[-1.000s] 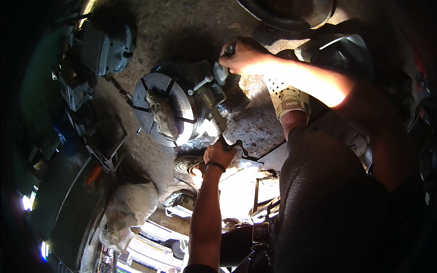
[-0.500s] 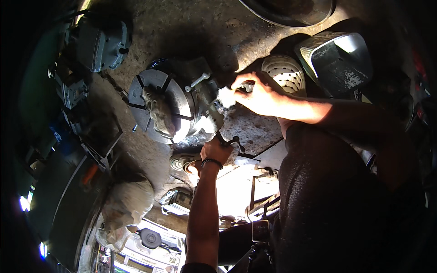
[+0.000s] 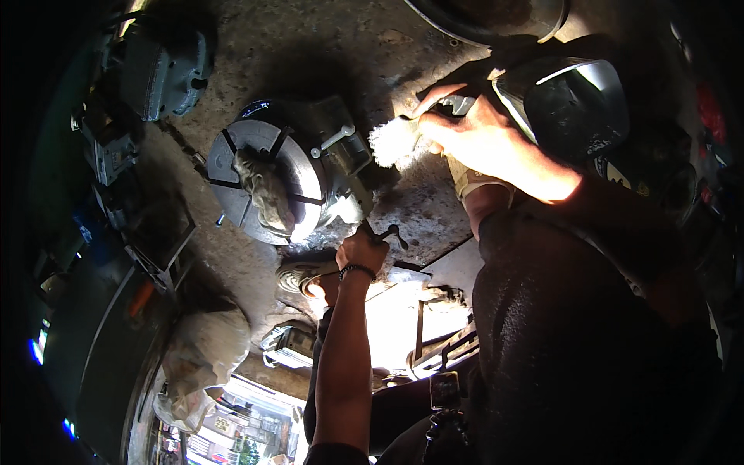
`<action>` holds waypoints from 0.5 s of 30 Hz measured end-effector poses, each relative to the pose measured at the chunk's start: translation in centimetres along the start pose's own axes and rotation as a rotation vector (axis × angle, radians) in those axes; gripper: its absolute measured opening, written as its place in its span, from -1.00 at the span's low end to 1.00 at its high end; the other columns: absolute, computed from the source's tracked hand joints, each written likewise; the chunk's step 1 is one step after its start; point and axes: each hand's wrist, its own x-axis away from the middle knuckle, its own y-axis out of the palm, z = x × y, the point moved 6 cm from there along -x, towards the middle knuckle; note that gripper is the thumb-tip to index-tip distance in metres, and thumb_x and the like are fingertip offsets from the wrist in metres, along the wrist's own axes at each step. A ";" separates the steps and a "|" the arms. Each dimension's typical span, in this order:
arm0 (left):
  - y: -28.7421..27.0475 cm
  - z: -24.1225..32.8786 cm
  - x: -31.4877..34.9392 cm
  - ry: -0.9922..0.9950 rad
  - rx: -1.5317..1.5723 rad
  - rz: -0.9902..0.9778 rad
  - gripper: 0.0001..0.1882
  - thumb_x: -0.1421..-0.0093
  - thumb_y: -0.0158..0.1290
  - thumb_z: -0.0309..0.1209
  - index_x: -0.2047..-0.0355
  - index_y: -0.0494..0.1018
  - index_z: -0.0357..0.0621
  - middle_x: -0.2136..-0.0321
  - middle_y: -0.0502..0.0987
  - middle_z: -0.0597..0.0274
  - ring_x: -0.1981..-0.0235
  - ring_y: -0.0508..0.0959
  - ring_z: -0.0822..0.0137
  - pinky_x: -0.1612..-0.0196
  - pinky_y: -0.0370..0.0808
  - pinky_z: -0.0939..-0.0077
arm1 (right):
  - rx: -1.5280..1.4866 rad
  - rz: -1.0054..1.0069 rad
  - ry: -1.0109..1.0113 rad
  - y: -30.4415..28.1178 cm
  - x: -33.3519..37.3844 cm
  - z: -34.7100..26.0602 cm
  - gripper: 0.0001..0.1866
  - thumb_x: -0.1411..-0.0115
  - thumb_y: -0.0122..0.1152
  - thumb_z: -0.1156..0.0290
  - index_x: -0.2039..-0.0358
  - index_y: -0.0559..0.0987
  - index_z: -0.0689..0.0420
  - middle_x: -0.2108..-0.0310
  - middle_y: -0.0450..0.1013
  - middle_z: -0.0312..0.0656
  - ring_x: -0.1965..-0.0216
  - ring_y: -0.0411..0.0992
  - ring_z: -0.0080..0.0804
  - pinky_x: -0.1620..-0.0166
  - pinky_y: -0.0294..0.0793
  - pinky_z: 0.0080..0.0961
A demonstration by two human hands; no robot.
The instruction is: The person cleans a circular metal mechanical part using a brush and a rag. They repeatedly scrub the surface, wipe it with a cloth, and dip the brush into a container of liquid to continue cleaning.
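A round slotted metal rotary table (image 3: 308,174) stands on the floor ahead of me, tilted on its grey base. A crumpled, dirty rag (image 3: 267,198) lies across its face. My left hand (image 3: 363,254) is closed round a dark crank handle (image 3: 393,235) at the near side of the base. My right hand (image 3: 484,139) holds a white fluffy tuft (image 3: 397,142) just right of the base, apart from it; whether it is a brush or a wad of cloth I cannot tell. A short metal lever (image 3: 333,142) sticks up from the base.
A dark open container (image 3: 577,105) stands beyond my right hand, and a round pan (image 3: 496,19) lies at the far edge. A grey metal casting (image 3: 163,74) is at the far left. My clog-shod left foot (image 3: 298,277) and a pale bag (image 3: 209,345) are nearer.
My right hand has moved right and away from the base with the white tuft, which shows more fully. My left hand stays on the crank handle. The whole view has shifted slightly.
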 end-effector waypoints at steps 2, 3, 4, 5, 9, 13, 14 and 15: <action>0.2 0.1 -0.5 -0.001 -0.003 0.008 -0.59 -0.05 0.17 -0.15 0.10 0.54 0.00 0.25 0.66 -0.07 0.13 0.65 -0.05 0.04 0.58 0.09 | 0.127 0.034 0.128 -1.1 -0.4 -1.0 -0.86 -0.22 0.22 0.46 0.26 0.61 0.24 0.56 0.51 -0.26 0.53 0.48 -0.58 0.40 0.51 -0.58; 0.4 0.1 -0.8 0.001 -0.009 0.016 -0.59 -0.05 0.17 -0.15 0.10 0.54 0.00 0.24 0.66 -0.07 0.13 0.65 -0.05 0.04 0.58 0.09 | 0.128 0.017 0.123 -1.7 -0.4 -1.8 -0.85 -0.22 0.22 0.45 0.25 0.61 0.25 0.56 0.51 -0.26 0.53 0.48 -0.58 0.40 0.51 -0.58; 0.5 0.0 -1.1 0.000 -0.004 0.053 -0.60 0.00 0.20 -0.15 0.14 0.53 0.05 0.30 0.67 -0.01 0.17 0.65 -0.08 0.09 0.59 0.04 | 0.197 0.072 0.191 -2.5 -0.4 -2.1 -0.84 -0.23 0.22 0.44 0.23 0.61 0.25 0.54 0.52 -0.26 0.52 0.48 -0.58 0.41 0.51 -0.57; 0.7 -0.1 -1.3 0.014 0.015 0.067 -0.59 0.01 0.20 -0.15 0.13 0.52 0.05 0.30 0.67 -0.02 0.17 0.65 -0.08 0.09 0.59 0.03 | 0.202 0.062 0.192 -3.1 -0.3 -2.8 -0.83 -0.23 0.20 0.45 0.21 0.62 0.24 0.51 0.52 -0.25 0.51 0.49 -0.58 0.41 0.51 -0.57; 1.9 -0.8 -2.2 0.021 0.014 0.087 -0.56 0.01 0.20 -0.16 0.10 0.49 0.02 0.32 0.66 -0.06 0.21 0.66 -0.11 0.09 0.59 -0.01 | 0.176 0.091 0.177 -4.7 0.7 -4.3 -0.79 -0.24 0.12 0.46 0.19 0.64 0.24 0.45 0.52 -0.23 0.46 0.51 -0.54 0.37 0.49 -0.59; 2.1 -1.1 -1.8 0.003 0.081 0.147 -0.58 -0.01 0.22 -0.15 0.12 0.49 0.01 0.34 0.66 -0.04 0.23 0.66 -0.08 0.12 0.59 -0.01 | 0.084 0.101 0.119 -4.3 0.6 -4.6 -0.80 -0.26 0.12 0.46 0.18 0.64 0.25 0.46 0.52 -0.23 0.46 0.50 -0.53 0.37 0.49 -0.59; 2.2 -1.1 -1.5 -0.019 0.100 0.152 -0.58 -0.02 0.23 -0.15 0.12 0.49 0.00 0.35 0.66 -0.02 0.22 0.66 -0.06 0.12 0.59 0.00 | 0.037 0.087 0.077 -4.1 0.5 -4.7 -0.80 -0.27 0.12 0.46 0.18 0.64 0.25 0.46 0.52 -0.23 0.46 0.50 -0.53 0.36 0.49 -0.59; 1.9 -0.9 -1.1 0.010 0.105 0.194 -0.59 -0.02 0.25 -0.15 0.14 0.51 -0.02 0.32 0.65 0.00 0.19 0.64 -0.04 0.10 0.58 0.02 | 0.038 0.078 0.076 -4.0 0.3 -4.7 -0.80 -0.28 0.12 0.46 0.17 0.63 0.25 0.46 0.52 -0.23 0.47 0.50 -0.53 0.36 0.49 -0.59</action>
